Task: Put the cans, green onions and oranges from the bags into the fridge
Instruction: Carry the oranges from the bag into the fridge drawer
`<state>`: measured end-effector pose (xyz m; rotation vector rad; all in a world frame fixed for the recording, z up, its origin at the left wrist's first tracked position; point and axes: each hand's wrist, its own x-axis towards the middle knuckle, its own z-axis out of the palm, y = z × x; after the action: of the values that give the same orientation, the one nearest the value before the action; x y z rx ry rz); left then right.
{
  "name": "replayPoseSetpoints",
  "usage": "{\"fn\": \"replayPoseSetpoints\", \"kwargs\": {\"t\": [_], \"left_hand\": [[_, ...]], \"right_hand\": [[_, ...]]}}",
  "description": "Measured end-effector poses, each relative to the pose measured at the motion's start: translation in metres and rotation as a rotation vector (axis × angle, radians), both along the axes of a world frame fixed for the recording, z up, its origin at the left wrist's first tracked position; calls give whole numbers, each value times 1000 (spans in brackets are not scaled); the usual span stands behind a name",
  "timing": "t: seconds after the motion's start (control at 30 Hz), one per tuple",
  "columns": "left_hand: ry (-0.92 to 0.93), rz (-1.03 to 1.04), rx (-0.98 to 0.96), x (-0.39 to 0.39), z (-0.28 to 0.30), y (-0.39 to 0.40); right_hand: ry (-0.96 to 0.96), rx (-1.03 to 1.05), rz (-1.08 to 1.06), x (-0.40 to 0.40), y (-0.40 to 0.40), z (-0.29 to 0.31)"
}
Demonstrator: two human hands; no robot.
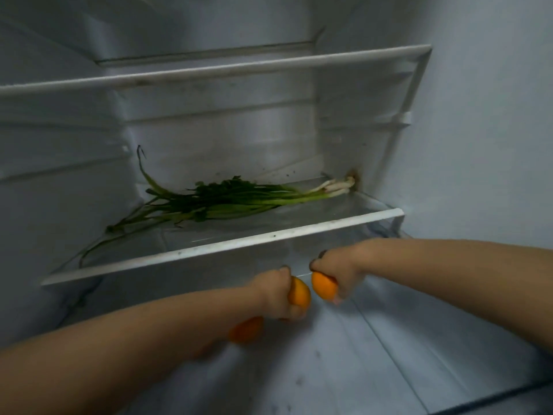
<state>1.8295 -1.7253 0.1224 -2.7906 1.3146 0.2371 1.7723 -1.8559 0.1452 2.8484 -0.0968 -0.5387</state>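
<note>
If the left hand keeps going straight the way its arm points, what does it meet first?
Most likely the orange held by the right hand. The left hand grips its own orange, which leads toward it with only a narrow gap between the two fruits. Depth is unclear, so it might pass just in front.

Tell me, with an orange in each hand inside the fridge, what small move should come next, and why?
Probably lower both hands and set the fruit down. The left hand grips one round orange, the right hand another round orange, both held under the glass shelf where the long green onions lie. A third orange shows beneath the left arm, so that lower level looks like their spot.
</note>
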Motion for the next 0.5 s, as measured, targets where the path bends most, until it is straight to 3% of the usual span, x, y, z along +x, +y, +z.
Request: {"fn": "replayPoseSetpoints", "kwargs": {"t": [0.23, 0.5], "left_hand": [[-25, 18, 37, 7, -1, 5], [-19, -5, 6, 1, -6, 8]], "right_hand": [[-131, 99, 45, -3, 5, -20], [-133, 94, 19, -8, 6, -21]]}}
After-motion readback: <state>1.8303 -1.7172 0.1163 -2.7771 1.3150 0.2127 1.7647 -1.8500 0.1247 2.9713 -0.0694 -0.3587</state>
